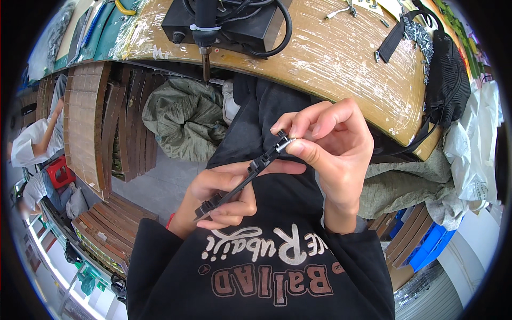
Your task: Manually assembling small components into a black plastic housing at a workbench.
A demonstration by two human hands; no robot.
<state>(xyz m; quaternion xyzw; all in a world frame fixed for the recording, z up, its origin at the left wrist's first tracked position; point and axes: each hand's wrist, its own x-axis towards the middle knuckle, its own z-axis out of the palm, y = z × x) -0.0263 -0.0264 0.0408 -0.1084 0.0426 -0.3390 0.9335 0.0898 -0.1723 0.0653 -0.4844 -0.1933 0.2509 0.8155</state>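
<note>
A thin, dark flat part with several raised black blocks along it (252,169) is held tilted above my lap, seen nearly edge-on, so I cannot make out its faces. My left hand (226,194) grips its lower end, thumb and fingers closed around it. At the upper end, my right hand (336,146) pinches with thumb and fingertips. A small black and metallic piece (284,137) shows between those fingertips; whether it is fixed to the flat part is unclear.
Ahead stands a wooden workbench (330,69) with a black box (261,32) and cables. A corded tool with a metal tip (206,58) hangs at its edge. Metal screws (418,37) lie at the right beside a black bag (450,80). Brown stacked trays (88,122) and another person (40,138) are left.
</note>
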